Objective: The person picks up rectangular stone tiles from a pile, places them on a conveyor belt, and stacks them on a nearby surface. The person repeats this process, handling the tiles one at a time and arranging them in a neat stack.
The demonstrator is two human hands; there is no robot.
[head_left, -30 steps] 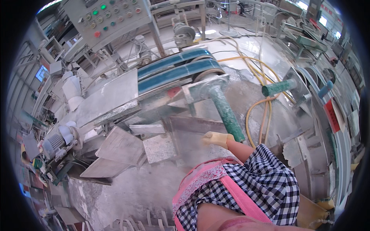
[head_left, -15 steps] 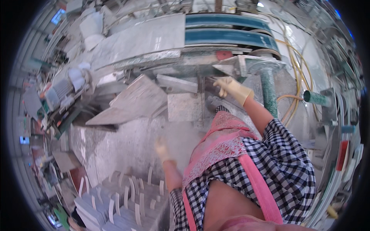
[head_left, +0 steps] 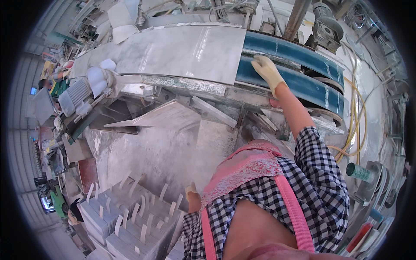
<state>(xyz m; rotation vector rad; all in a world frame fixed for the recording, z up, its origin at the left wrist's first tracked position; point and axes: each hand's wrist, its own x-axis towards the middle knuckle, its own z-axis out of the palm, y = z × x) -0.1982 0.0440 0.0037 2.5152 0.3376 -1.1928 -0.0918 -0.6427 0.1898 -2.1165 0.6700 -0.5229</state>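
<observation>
My right hand (head_left: 266, 71), in a cream rubber glove, reaches out over the blue conveyor belts (head_left: 294, 81). Its fingers are stretched out and hold nothing. Just left of them is the end of a long pale grey stone slab (head_left: 173, 54), lying flat on the machine; the fingertips look a little apart from it. Close by my waist hangs my left hand (head_left: 190, 189), gloved alike and seen only in part, with its fingers too foreshortened to read. It is nearest the stacked grey slabs (head_left: 130, 216) at the lower left, which have white strips standing up between them.
Broken stone pieces (head_left: 162, 116) lean below the machine's front edge. A motor (head_left: 76, 95) with a white wrapping sits at the left, another motor (head_left: 326, 32) at the far right. Yellow hoses (head_left: 359, 125) run along the floor at the right, near a green pipe stub (head_left: 359, 172).
My right hand has risen from beside the stone scraps to above the belts. My left hand has drawn back toward my waist. The view has shifted, showing more of the slab.
</observation>
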